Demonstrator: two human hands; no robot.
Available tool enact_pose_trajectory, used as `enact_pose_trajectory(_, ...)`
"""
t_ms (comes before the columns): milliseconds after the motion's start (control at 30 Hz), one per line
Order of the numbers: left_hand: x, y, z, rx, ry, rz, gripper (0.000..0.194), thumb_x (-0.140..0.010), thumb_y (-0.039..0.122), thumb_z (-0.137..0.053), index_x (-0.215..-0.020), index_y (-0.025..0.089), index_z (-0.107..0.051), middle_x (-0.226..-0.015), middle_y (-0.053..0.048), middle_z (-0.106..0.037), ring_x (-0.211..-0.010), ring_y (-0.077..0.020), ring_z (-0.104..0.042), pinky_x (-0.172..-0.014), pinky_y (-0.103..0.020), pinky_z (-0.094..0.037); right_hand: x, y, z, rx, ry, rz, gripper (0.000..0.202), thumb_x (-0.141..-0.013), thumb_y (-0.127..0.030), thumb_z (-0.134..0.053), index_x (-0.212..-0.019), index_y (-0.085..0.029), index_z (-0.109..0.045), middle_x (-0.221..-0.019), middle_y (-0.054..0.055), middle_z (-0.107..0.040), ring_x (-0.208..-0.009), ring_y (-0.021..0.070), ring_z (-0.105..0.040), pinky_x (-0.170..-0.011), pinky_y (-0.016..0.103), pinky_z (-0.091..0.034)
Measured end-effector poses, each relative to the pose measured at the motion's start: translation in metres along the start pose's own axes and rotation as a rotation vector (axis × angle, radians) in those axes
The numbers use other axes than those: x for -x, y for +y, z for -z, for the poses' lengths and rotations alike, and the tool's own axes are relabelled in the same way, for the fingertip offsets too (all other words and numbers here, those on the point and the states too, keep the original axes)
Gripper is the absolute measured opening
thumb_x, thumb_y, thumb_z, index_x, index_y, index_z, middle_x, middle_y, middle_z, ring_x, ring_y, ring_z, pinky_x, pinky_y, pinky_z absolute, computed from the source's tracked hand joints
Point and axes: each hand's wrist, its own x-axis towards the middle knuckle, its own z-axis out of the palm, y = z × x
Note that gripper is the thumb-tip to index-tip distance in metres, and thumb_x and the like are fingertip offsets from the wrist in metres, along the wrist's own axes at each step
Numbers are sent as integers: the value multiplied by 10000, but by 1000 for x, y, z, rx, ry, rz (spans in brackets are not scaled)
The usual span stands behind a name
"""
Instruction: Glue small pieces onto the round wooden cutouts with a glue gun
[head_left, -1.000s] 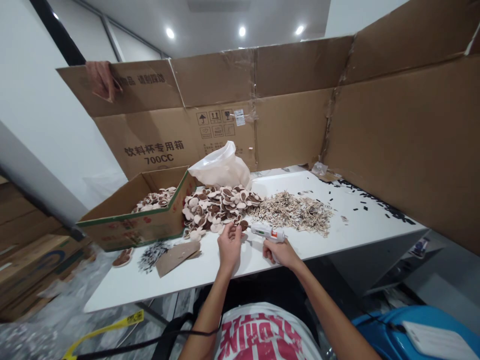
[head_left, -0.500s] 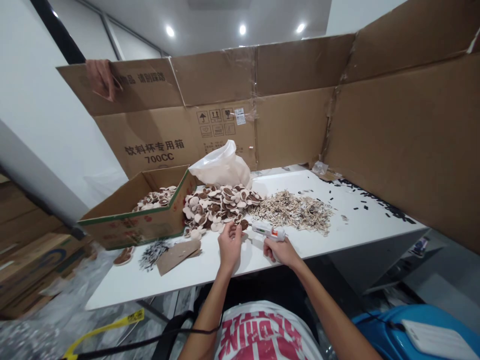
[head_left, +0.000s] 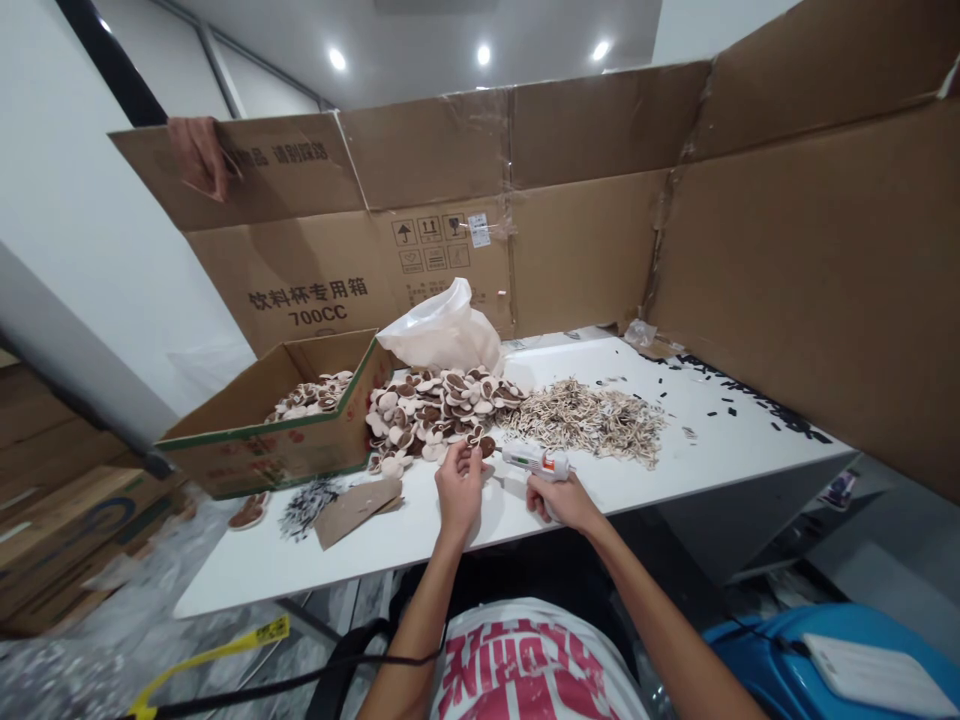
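Glue gun: your right hand is wrapping it | brown piece, gun's nine o'clock: your left hand is pinching, ideally steadying

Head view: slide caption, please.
Over a white table, the left hand holds a brown piece near a glue gun in the right hand.

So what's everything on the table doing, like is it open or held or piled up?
left hand: pinching a brown piece
brown piece: held up
right hand: wrapped around the glue gun
glue gun: held, tip towards the brown piece
green-edged box: open, pieces inside
brown-and-cream pieces: piled up
pale strips: heaped
cardboard scrap: lying flat
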Motion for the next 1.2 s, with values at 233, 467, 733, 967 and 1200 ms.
enact_pose_trajectory(233,-1,-2,1,-34,6,-7,423,-926,529,-669,-1144,167,-671,-876,-53,-732,-719,-176,-706,-676,-299,-606,0,4,2,-270,-40,-10,411,-799,-556,-642,-644,-178,-687,-609,73,-669,-448,182,-568,-447,249,-445)
enact_pose_trajectory(467,0,-3,1,-66,-95,-71,429,-929,538,-663,-1173,192,-733,-962,-78,-757,-778,-207,-696,-716,-323,-580,-1,1,9,-494,81,53,537,-798,-680,-722,-930,-159,-717,-630,50,-652,-434,169,-541,-422,237,-400)
enact_pose_trajectory(733,10,11,-1,-15,-457,-82,279,-950,432,-674,-1109,202,-667,-897,-51,-742,-764,-180,-696,-695,-281,-536,-4,0,10,-540,176,78,508,-771,-643,-853,-899,-177,-693,-634,26,-630,-446,149,-520,-412,218,-405)
enact_pose_trajectory(967,10,18,2,-62,-483,-127,247,-948,406,-679,-1086,202,-669,-909,-49,-743,-803,-183,-696,-747,-287,-524,-4,-1,7,-520,151,52,526,-720,-641,-906,-777,-184,-651,-608,27,-613,-443,149,-513,-405,223,-433)
enact_pose_trajectory(1200,-5,4,0,-431,-159,-198,123,-963,301,-590,-956,221,-683,-827,-21,-705,-695,-183,-615,-690,-304,-467,-14,10,8,-721,401,15,520,-688,-577,-971,-799,-177,-658,-623,29,-628,-454,139,-525,-390,200,-431)
